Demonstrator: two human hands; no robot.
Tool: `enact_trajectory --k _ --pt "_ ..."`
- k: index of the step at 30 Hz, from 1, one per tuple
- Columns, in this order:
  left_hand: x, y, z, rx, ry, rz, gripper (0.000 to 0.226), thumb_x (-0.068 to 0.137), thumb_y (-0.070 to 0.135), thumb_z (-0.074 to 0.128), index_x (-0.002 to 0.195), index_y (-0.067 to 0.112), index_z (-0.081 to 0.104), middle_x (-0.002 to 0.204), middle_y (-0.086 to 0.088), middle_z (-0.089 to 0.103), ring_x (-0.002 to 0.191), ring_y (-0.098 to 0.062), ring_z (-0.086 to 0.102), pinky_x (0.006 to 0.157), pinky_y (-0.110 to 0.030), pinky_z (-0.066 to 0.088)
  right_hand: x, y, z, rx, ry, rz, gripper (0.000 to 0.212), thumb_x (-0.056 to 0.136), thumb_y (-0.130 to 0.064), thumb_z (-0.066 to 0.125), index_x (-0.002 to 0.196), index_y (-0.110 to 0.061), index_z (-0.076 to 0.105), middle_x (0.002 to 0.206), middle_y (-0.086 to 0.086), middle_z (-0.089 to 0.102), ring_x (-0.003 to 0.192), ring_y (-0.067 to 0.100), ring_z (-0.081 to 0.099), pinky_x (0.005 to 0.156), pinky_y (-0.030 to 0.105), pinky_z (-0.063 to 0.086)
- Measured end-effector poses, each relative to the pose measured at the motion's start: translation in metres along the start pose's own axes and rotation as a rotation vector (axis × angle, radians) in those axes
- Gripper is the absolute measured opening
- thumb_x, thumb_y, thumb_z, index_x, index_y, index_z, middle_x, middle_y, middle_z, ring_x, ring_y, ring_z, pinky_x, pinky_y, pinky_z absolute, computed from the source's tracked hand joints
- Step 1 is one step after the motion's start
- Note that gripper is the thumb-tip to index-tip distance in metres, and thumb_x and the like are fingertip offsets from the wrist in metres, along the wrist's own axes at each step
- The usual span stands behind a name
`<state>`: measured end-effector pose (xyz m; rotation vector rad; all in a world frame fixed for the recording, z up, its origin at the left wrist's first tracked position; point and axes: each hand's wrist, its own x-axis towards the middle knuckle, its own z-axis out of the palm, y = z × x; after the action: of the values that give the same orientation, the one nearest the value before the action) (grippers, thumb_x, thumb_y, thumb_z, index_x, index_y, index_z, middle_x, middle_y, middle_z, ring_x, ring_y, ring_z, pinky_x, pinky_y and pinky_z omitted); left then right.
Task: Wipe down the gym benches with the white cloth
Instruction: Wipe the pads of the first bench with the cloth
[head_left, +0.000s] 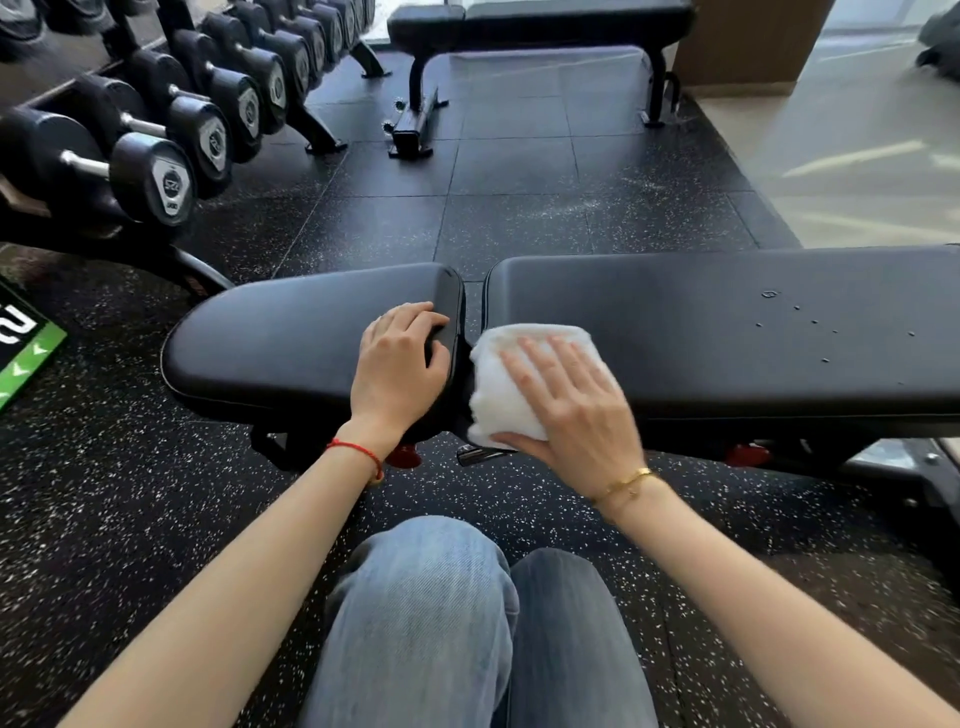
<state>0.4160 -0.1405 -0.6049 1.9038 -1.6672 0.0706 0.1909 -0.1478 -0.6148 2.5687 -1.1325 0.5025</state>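
Kneeling before the near bench (727, 322), we have both of our hands on its black padding. Our right hand (569, 405) lies flat on the white cloth (498, 384), fingers straight and slightly spread, thumb tucked along the cloth's near edge, pressing it onto the left end of the long back pad (753, 364). The cloth is folded into a thick wad and sits right at the gap between the two pads, its left edge hanging a little over that gap. Our left hand (397, 364) rests on the right end of the seat pad (280, 338), fingers curled over the pad's rounded corner and gripping it. The two hands are near each other, with only the gap and the cloth's edge between them.

A few small droplets (810, 322) dot the back pad well to the right of the cloth. A red string bracelet (358, 454) circles our left wrist and a gold bracelet (626, 480) our right. Our jeans (441, 623) show at the bottom of the view, above the speckled black rubber floor (130, 493). A rack of black dumbbells (156, 176) runs along the left, and a second bench (540, 21) stands farther off at the top
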Motion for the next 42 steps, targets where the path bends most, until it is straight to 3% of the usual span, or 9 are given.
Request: enact_trajectory --k 5,11,16,18,22,26,31,38,42 --pt "0.000 -0.001 -0.002 -0.002 -0.008 0.006 0.032 0.089 0.019 0.053 0.117 0.017 0.067 0.132 -0.001 0.061 0.127 -0.021 0.051 0.112 -0.040 0.034 -0.009 0.011 0.002 0.048 0.033 -0.011 0.075 0.090 -0.069 0.047 0.145 -0.017 0.045 0.145 0.009 0.050 0.133 0.032 0.046 0.114 0.044 0.035" --pt "0.000 0.000 -0.001 0.009 -0.021 0.017 0.029 0.090 0.014 0.056 0.117 0.014 0.067 0.131 -0.004 0.061 0.127 -0.023 0.051 0.113 -0.041 0.035 -0.039 0.085 -0.020 0.108 0.096 0.189 0.064 0.095 -0.060 0.048 0.140 -0.014 0.051 0.141 0.006 0.054 0.131 0.028 0.048 0.112 0.039 0.037" --pt "0.007 0.026 0.005 -0.039 -0.028 0.011 0.038 0.090 0.024 0.045 0.120 0.015 0.066 0.126 -0.004 0.064 0.124 -0.022 0.054 0.112 -0.049 0.034 0.028 0.076 -0.012 0.149 -0.146 0.326 0.075 0.092 -0.064 0.028 0.149 -0.016 0.035 0.152 0.009 0.039 0.140 0.027 0.029 0.119 0.040 0.014" --pt "0.007 0.046 0.013 -0.047 -0.046 0.028 0.043 0.090 0.027 0.041 0.124 0.014 0.064 0.129 -0.004 0.062 0.126 -0.021 0.052 0.115 -0.048 0.031 0.040 0.062 -0.003 0.131 -0.183 0.244 0.079 0.089 -0.066 0.019 0.150 -0.016 0.031 0.153 0.010 0.037 0.141 0.030 0.030 0.119 0.044 0.015" --pt "0.007 0.077 0.028 -0.064 -0.095 0.052 0.047 0.093 0.027 0.039 0.132 0.009 0.059 0.138 -0.009 0.056 0.133 -0.025 0.046 0.117 -0.046 0.027 0.009 0.086 -0.002 0.173 -0.163 0.165 0.070 0.095 -0.055 0.028 0.149 -0.012 0.034 0.150 0.012 0.041 0.140 0.031 0.034 0.118 0.044 0.022" --pt "0.013 0.093 0.038 -0.037 -0.154 0.117 0.049 0.095 0.029 0.039 0.134 0.007 0.056 0.145 -0.015 0.049 0.138 -0.030 0.039 0.118 -0.048 0.026 -0.012 0.153 0.000 0.131 -0.138 0.351 0.061 0.097 -0.047 0.038 0.149 -0.016 0.035 0.150 0.009 0.039 0.140 0.029 0.030 0.119 0.037 0.015" --pt "0.015 0.101 0.045 -0.020 -0.191 0.098 0.052 0.093 0.032 0.037 0.133 0.004 0.054 0.141 -0.015 0.051 0.136 -0.031 0.041 0.116 -0.047 0.029 0.039 0.188 0.024 0.072 -0.303 0.533 0.071 0.095 -0.068 0.022 0.152 -0.024 0.022 0.156 0.007 0.028 0.144 0.028 0.019 0.120 0.042 0.009" --pt "0.011 0.101 0.050 -0.067 -0.100 0.082 0.052 0.089 0.035 0.033 0.126 0.009 0.058 0.133 -0.009 0.055 0.131 -0.025 0.045 0.114 -0.040 0.034 0.000 0.131 -0.007 0.220 -0.291 0.234 0.074 0.093 -0.062 0.021 0.154 -0.020 0.023 0.158 0.005 0.029 0.146 0.028 0.022 0.120 0.046 0.015" --pt "0.011 0.100 0.050 -0.082 -0.095 0.096 0.051 0.089 0.034 0.034 0.125 0.009 0.059 0.132 -0.009 0.055 0.130 -0.026 0.044 0.113 -0.040 0.034 -0.038 0.152 -0.028 0.163 -0.184 0.382 0.063 0.096 -0.053 0.040 0.150 -0.020 0.035 0.154 0.005 0.037 0.143 0.025 0.029 0.120 0.040 0.020"
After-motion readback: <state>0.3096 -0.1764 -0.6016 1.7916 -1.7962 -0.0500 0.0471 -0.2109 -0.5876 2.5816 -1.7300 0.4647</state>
